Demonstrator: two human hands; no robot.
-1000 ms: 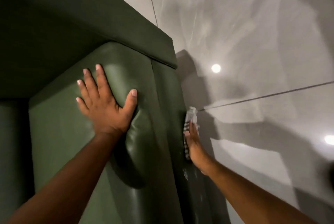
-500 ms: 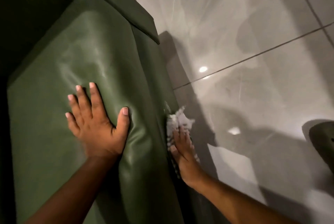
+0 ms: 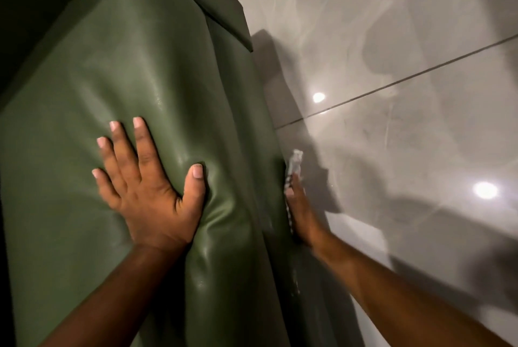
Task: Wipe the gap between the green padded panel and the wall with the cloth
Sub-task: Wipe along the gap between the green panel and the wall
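A glossy green padded panel (image 3: 134, 72) fills the left and middle of the head view. My left hand (image 3: 145, 181) lies flat on its face with fingers spread, denting the padding. Along the panel's right side edge, next to the grey tiled wall (image 3: 392, 38), my right hand (image 3: 301, 210) presses a white-and-grey cloth (image 3: 295, 163) against the panel's side. The cloth sticks out above my fingertips and runs under my palm. Most of the cloth is hidden by the hand.
A darker green ledge (image 3: 221, 7) caps the panel at the top. A grout line (image 3: 406, 80) crosses the shiny wall tiles, which carry light reflections and shadows of my arms. Small white specks cling to the panel's side below my right wrist.
My right hand with the cloth has turned edge-on and slid deeper along the panel's side, so less cloth shows. The left hand stays pressed on the padding. The view has shifted slightly.
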